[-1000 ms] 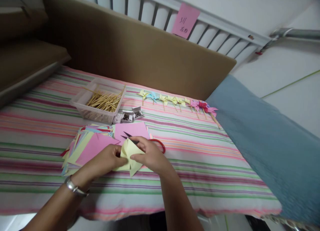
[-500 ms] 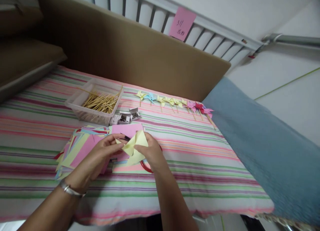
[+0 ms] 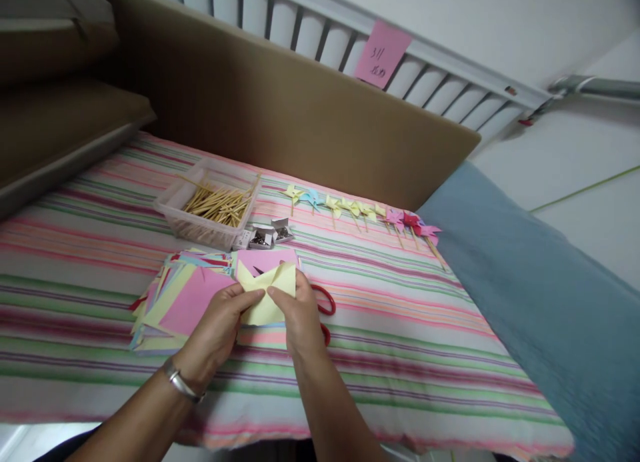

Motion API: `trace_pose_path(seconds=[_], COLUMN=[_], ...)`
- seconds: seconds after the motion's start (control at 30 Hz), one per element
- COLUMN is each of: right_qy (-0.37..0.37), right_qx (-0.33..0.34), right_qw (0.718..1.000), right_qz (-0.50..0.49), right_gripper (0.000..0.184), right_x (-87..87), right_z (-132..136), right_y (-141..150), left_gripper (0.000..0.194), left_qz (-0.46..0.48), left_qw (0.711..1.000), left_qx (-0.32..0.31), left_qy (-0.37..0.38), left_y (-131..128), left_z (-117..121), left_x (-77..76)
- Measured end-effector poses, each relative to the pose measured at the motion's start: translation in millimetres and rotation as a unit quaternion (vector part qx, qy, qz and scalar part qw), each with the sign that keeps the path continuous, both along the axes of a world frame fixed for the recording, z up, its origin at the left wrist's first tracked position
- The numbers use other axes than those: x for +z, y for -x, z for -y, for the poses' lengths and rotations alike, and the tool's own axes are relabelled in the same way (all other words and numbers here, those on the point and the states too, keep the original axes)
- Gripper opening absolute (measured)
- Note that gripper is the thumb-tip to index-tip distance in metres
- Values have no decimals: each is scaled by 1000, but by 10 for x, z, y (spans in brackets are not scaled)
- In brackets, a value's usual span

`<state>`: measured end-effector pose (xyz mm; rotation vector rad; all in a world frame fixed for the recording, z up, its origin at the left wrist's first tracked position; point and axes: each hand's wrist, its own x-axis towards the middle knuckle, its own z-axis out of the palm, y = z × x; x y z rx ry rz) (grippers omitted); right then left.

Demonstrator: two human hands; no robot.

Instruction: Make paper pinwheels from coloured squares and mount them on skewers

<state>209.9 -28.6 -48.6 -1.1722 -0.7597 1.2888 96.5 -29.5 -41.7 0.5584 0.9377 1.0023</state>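
Note:
Both my hands pinch a pale yellow paper square [image 3: 264,294] with cut, folded corners, held just above the striped cloth. My left hand [image 3: 217,325], with a metal bracelet on its wrist, grips the paper's left lower edge. My right hand [image 3: 299,315] grips its right side, thumb on top. Under them lies a pile of coloured paper sheets [image 3: 180,295], pink and yellow on top. Red-handled scissors [image 3: 324,305] lie partly hidden behind my right hand.
A clear plastic tub of wooden sticks [image 3: 213,205] stands farther back, with small open boxes of pins [image 3: 267,234] beside it. A row of finished paper pinwheels [image 3: 360,212] lies to the right. A brown board [image 3: 300,122] backs the striped table [image 3: 400,315].
The yellow paper has been turned and lifted, its corners now pointing up. Both hands have shifted their pinch on it; the camera view has shifted slightly.

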Motion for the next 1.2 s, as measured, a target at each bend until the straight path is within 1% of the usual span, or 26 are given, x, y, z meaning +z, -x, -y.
trace_pose_path(seconds=[0.07, 0.1, 0.17, 0.2, 0.23, 0.3, 0.37, 0.4, 0.5, 0.57, 0.67, 0.77, 0.83, 0.9, 0.97, 1.03, 1.1, 1.2], right_qy=[-3, -4, -28, -58, -99, -190, -248, -262, -277, -281, -289, -293, -286, -266, -239, -218, -204, -189], right_qx=[14, 15, -4, -16, -23, -10, 32, 56, 114, 126, 103, 84, 84, 87, 86, 79, 66, 48], right_qw=[1000, 999, 992, 981, 964, 914, 867, 849, 815, 802, 796, 801, 812, 833, 857, 874, 880, 877], right_qz=[13, 37, 125, 184, 247, 358, 432, 456, 497, 512, 522, 516, 502, 477, 449, 428, 424, 440], right_gripper=[46, 47, 48, 47, 44, 36, 33, 34, 40, 41, 31, 18, 14, 11, 9, 7, 6, 4], right_x=[-7, -6, 11, 26, 44, 82, 113, 121, 114, 93, 68, 73, 84, 91, 93, 92, 92, 91], right_z=[-1, 1, 16, 29, 47, 91, 137, 157, 190, 189, 174, 163, 159, 153, 143, 131, 121, 116], right_y=[2, -5, -34, -53, -71, -95, -94, -83, -28, 7, 28, 18, 6, -7, -16, -22, -24, -22], left_gripper=[20, 20, 22, 22, 22, 22, 24, 25, 26, 24, 20, 19, 18, 19, 19, 21, 22, 23], left_qz=[-12, -17, -25, -30, -38, -54, -56, -53, -45, -46, -48, -55, -71, -90, -105, -110, -112, -101], left_qw=[1000, 1000, 999, 998, 998, 996, 996, 996, 997, 996, 996, 996, 995, 994, 993, 993, 994, 994], left_qx=[10, 18, 38, 48, 56, 67, 67, 64, 65, 70, 67, 63, 65, 64, 52, 30, 9, -23], left_qy=[-2, -2, 0, 2, 5, 8, 9, 8, 8, 13, 15, 12, 16, 17, 9, -5, -13, -23], left_y=[33, 58, 127, 170, 217, 313, 397, 430, 491, 504, 498, 485, 473, 454, 423, 383, 340, 293], left_z=[-34, -59, -121, -155, -187, -242, -280, -292, -307, -306, -296, -286, -282, -278, -269, -252, -228, -190], left_x=[-9, -12, -11, -5, 3, 24, 39, 41, 25, 10, 8, 30, 44, 49, 41, 22, -1, -29])
